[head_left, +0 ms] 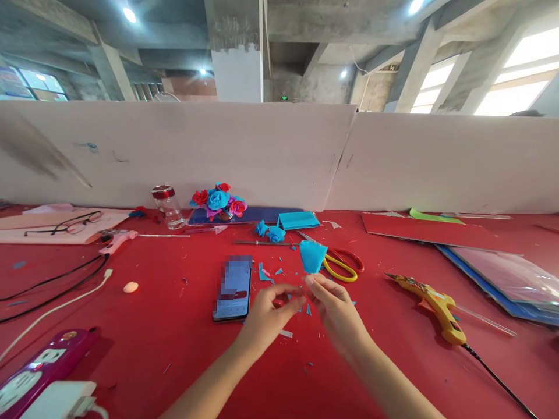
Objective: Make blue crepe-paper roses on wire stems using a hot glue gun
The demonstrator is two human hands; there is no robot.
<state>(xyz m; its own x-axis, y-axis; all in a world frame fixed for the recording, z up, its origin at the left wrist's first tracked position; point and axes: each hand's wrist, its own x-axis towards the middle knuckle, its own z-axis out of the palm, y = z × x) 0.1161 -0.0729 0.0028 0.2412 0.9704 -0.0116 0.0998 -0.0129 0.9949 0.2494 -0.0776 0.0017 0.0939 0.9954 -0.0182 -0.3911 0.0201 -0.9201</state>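
Observation:
A small blue piece of crepe paper [312,256], wide at the top and narrowing downward, stands up from the fingertips of my right hand [336,308]. The thumb and forefinger pinch its lower end. My left hand [271,311] is close beside it, fingers curled into a loose pinch near the right fingertips; anything between them is too small to make out. Behind the paper lie scissors [343,267] with yellow and red handles. Blue paper scraps [264,272] are scattered near the hands. A phone [233,291] lies left of my left hand.
Farther back are blue paper flowers [275,234], folded blue paper [299,220], a bouquet [218,201] and a glass jar [168,206]. A yellow glue gun [432,308] lies right, a pink one [117,241] left. A purple power strip [61,352] occupies the near left.

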